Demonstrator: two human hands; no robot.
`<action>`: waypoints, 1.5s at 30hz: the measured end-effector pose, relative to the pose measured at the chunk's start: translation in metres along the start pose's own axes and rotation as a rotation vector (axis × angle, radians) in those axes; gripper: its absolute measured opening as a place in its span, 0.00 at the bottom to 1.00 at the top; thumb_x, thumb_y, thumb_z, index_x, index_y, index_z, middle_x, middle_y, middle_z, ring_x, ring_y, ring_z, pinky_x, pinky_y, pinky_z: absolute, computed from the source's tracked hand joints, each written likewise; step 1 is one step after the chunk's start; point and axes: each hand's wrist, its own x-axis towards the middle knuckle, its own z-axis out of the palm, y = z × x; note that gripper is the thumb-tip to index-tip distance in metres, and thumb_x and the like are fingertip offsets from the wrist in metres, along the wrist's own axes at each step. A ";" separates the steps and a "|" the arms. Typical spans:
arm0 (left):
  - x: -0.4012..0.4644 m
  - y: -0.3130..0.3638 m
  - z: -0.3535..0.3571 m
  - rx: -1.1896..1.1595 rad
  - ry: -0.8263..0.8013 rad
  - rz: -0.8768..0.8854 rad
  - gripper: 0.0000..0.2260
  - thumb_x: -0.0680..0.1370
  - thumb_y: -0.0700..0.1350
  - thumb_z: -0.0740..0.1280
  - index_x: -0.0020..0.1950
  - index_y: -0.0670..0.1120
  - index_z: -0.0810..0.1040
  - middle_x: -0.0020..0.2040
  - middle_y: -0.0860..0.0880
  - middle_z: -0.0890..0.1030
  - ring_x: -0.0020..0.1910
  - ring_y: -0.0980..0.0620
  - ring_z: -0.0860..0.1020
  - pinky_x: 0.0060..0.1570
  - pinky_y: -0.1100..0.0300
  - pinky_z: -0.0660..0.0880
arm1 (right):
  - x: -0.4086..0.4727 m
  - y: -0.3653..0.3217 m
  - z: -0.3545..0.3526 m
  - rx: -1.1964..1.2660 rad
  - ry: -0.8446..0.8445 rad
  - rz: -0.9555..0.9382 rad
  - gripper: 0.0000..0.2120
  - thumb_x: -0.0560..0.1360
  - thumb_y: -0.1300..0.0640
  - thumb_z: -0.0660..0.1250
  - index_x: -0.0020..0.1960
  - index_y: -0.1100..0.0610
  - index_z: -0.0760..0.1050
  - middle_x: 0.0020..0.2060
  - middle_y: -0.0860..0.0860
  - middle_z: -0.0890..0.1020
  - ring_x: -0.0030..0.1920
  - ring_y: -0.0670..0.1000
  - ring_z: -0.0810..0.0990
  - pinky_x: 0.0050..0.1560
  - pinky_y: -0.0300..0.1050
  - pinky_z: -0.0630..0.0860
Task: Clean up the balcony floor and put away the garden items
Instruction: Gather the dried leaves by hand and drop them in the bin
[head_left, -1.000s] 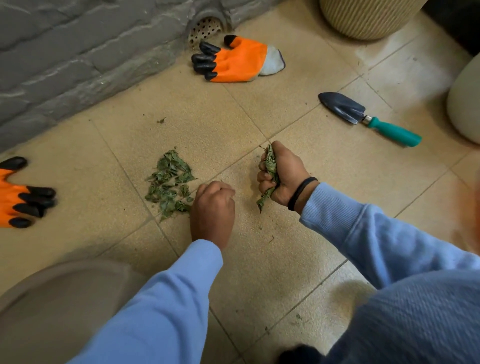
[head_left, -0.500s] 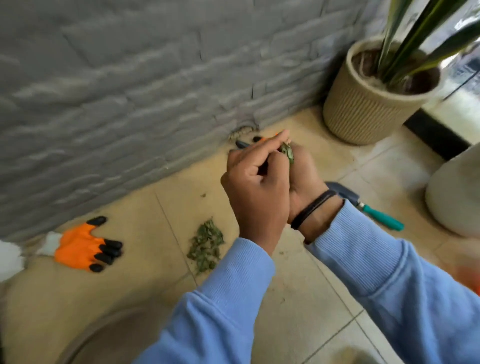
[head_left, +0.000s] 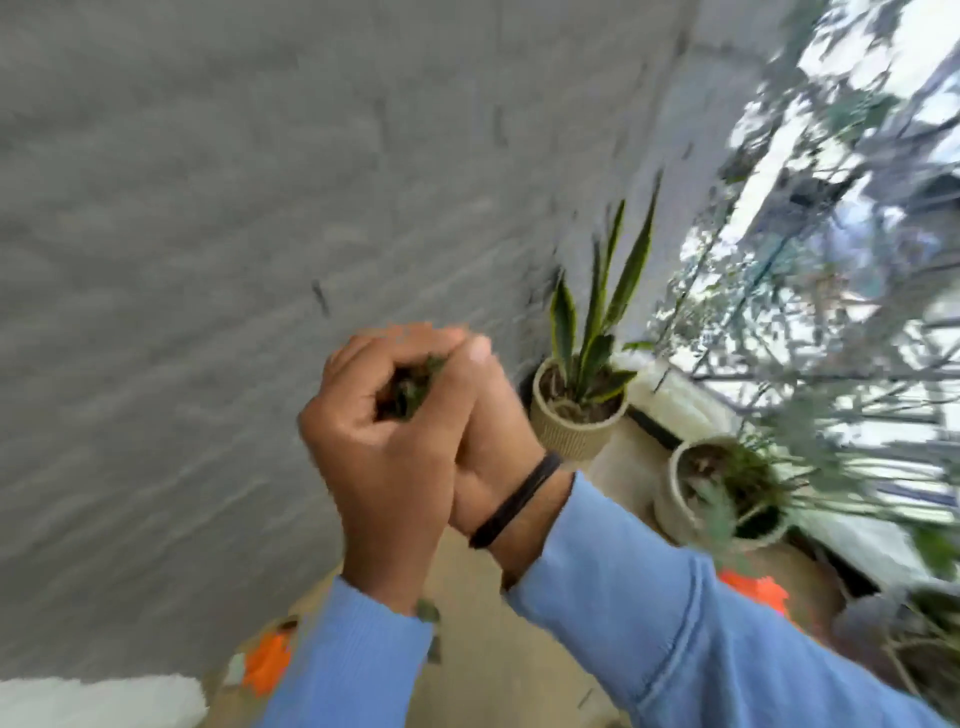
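**Cupping leaf debris in both hands**

Left hand (head_left: 384, 457) and right hand (head_left: 488, 447) are pressed together, fingers curled closed around a clump of dark green dried leaves (head_left: 410, 387), held above the beige tiled floor (head_left: 483, 670). One loose leaf fragment (head_left: 427, 610) shows near the left light-blue sleeve (head_left: 343, 670). A blurred orange glove (head_left: 267, 662) lies on the near left floor; a ribbed beige pot (head_left: 571, 431) stands far right.

**Floor state**

We see beige tile floor (head_left: 493, 670), blurred. On it: ribbed pot (head_left: 571, 431) with a striped-leaf plant by the grey wall, second pot (head_left: 670, 499) just right of it, orange glove (head_left: 267, 662) lower left, another orange patch (head_left: 753, 590) at right, too blurred to identify.
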 end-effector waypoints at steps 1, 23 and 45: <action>0.009 0.038 0.003 -0.018 0.003 -0.002 0.04 0.71 0.42 0.77 0.41 0.50 0.84 0.41 0.47 0.85 0.45 0.47 0.84 0.50 0.51 0.78 | -0.018 -0.025 0.021 -0.027 0.017 -0.004 0.12 0.69 0.51 0.67 0.38 0.49 0.63 0.38 0.46 0.61 0.39 0.42 0.67 0.43 0.35 0.66; -0.179 0.465 0.181 -0.643 -0.670 -0.050 0.04 0.73 0.44 0.75 0.38 0.51 0.83 0.37 0.52 0.85 0.38 0.56 0.80 0.44 0.54 0.81 | -0.474 -0.279 0.010 0.112 0.528 -0.903 0.23 0.83 0.57 0.59 0.30 0.52 0.77 0.30 0.48 0.77 0.32 0.46 0.77 0.40 0.43 0.73; -0.901 0.769 0.174 -0.862 -1.778 -0.323 0.11 0.75 0.39 0.74 0.34 0.43 0.76 0.32 0.46 0.79 0.31 0.55 0.75 0.33 0.63 0.73 | -1.186 -0.104 -0.262 0.592 1.368 -1.569 0.13 0.80 0.49 0.61 0.48 0.55 0.80 0.44 0.53 0.81 0.48 0.52 0.79 0.50 0.45 0.77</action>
